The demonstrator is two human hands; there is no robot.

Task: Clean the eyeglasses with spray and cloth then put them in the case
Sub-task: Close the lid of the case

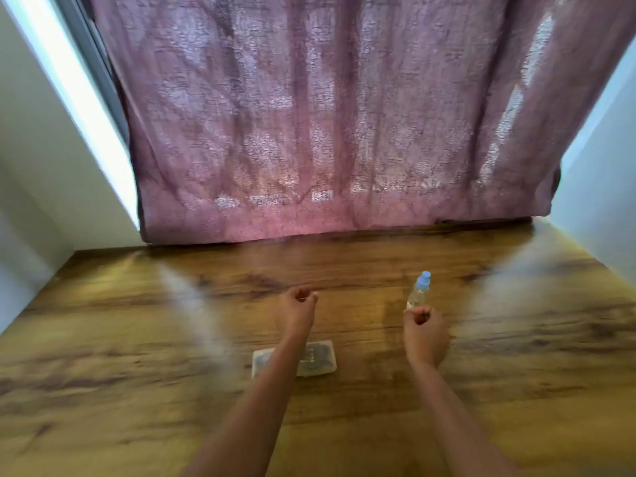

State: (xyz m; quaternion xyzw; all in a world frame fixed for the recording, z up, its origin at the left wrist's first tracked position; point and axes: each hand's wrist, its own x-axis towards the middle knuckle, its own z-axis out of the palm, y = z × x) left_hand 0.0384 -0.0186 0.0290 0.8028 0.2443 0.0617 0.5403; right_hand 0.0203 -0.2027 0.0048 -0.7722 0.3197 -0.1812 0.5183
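**Mia:** What do you see from the head camera?

**Tom:** A brown wooden desk (137, 339). A purple curtain (327, 115) hangs down to its far edge. It is all a bit blurry.

**Mia:** Where are the hands?

**Tom:** Both are out over the middle of the desk. The left hand (297, 304) is curled into a fist, and I see nothing in it. The right hand (425, 330) is curled into a fist too, a bit closer to the near edge.

**Mia:** Does the right hand hold the spray?

**Tom:** No, its fingers are not round it. The small clear spray bottle (418, 292) with a blue cap stands just past that fist, toward the far edge. It leans a little. I cannot tell if the thumb touches its bottom.

**Mia:** And the case?

**Tom:** A flat clear case (327, 349) lies on the desk under the left arm, nearer the near edge than the hands. The arm hides its left part. There is a dark shape (311, 358) inside it. It is too blurry to say if that is the eyeglasses.
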